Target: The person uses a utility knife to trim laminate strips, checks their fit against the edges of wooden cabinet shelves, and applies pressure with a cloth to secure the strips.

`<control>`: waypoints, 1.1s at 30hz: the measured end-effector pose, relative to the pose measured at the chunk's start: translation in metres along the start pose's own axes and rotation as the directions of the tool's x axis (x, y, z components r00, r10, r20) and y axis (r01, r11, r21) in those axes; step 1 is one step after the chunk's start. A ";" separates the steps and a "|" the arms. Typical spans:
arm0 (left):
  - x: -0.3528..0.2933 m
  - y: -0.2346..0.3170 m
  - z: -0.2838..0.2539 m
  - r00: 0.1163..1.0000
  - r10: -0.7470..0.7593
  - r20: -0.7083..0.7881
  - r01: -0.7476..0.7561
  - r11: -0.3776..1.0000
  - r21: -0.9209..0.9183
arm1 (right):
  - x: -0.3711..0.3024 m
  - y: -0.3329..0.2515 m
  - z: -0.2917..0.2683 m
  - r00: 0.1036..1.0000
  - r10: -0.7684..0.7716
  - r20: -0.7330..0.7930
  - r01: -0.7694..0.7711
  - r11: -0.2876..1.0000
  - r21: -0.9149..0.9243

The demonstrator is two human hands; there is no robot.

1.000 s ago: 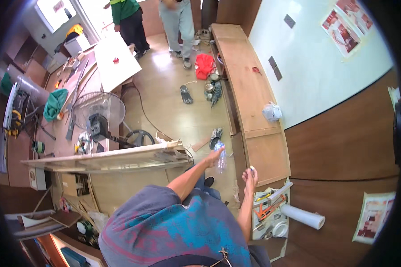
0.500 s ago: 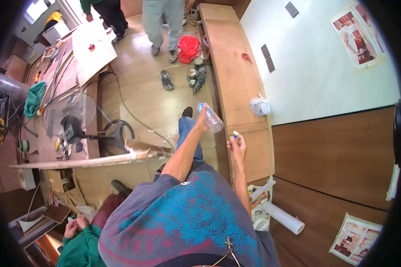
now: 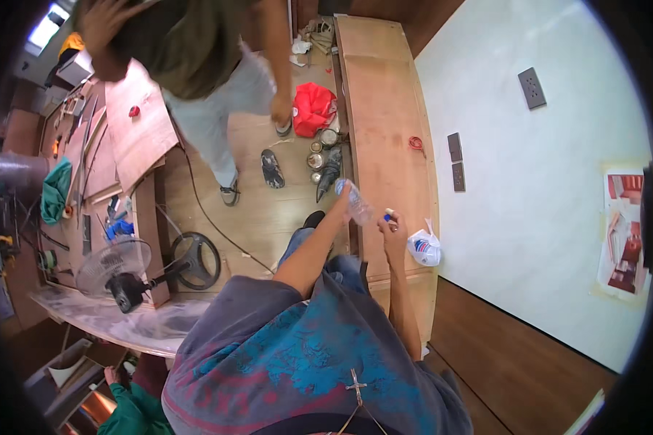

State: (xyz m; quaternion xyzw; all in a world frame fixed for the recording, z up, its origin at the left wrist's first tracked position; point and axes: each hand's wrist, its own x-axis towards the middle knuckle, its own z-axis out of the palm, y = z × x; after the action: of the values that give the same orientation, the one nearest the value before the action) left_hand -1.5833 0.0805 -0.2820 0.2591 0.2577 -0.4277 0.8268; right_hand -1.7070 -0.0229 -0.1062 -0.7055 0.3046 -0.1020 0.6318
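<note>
My left hand (image 3: 346, 203) is closed round a clear plastic bottle (image 3: 359, 209), which tilts with its lower end toward my right side. My right hand (image 3: 393, 236) pinches a small blue-and-white thing (image 3: 389, 215) between its fingertips, just right of the bottle and apart from it. What exactly that small thing is, I cannot make out. Below my right hand runs a long wooden bench top (image 3: 384, 94). On it, close beside that hand, sits a white plastic bag (image 3: 424, 248) with blue and red print.
A person (image 3: 196, 65) in a dark shirt and light trousers stands ahead on the left. On the floor lie a red bag (image 3: 313, 109), several cans (image 3: 316, 161), a shoe (image 3: 272, 168) and a cable. A fan (image 3: 123, 272) stands left; a person in a green sleeve (image 3: 134, 409) sits lower left.
My view has turned, and both hands have come somewhat closer together, still holding their things. The person in light trousers has come nearer; the one in dark trousers is no longer visible.
</note>
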 end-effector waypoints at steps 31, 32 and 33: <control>0.101 0.210 0.268 0.978 -0.050 0.202 -0.021 0.941 0.337 | 0.266 -0.107 -0.033 0.989 0.151 0.004 -0.123 0.794 0.595; 0.100 0.219 0.277 0.987 -0.026 0.159 -0.037 0.925 0.377 | 0.278 -0.120 -0.018 0.995 0.093 0.018 -0.089 0.853 0.514; 0.106 0.236 0.268 0.976 -0.006 0.218 -0.083 0.915 0.395 | 0.284 -0.137 0.007 0.999 0.039 0.013 -0.041 0.893 0.448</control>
State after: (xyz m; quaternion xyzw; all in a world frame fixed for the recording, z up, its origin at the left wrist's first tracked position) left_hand -1.2768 -0.0365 -0.1055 0.3807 0.0685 -0.4805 0.7871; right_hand -1.4362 -0.1737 -0.0449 -0.5348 0.2862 -0.1553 0.7798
